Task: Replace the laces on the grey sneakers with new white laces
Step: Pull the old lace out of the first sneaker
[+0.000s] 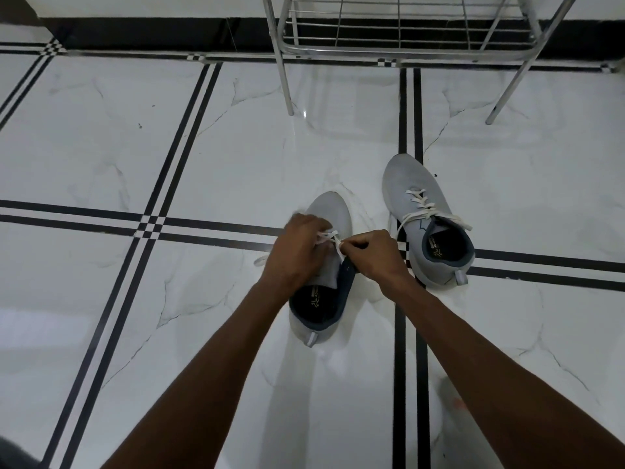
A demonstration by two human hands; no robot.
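Two grey sneakers stand on the tiled floor, toes pointing away from me. The left sneaker (333, 213) lies under both my hands. My left hand (297, 252) covers its lacing area, fingers closed on the white lace (329, 237). My right hand (375, 255) pinches the same lace at the shoe's right side, by the dark collar. A loose lace end sticks out left of my left wrist. The right sneaker (412, 184) stands apart to the right, with a white lace (422, 204) threaded through it and its ends lying loose.
A metal rack (399, 42) with slanted legs stands at the back, close behind the right sneaker. The floor (169, 147) is glossy white tile with black stripes. A black skirting runs along the far wall.
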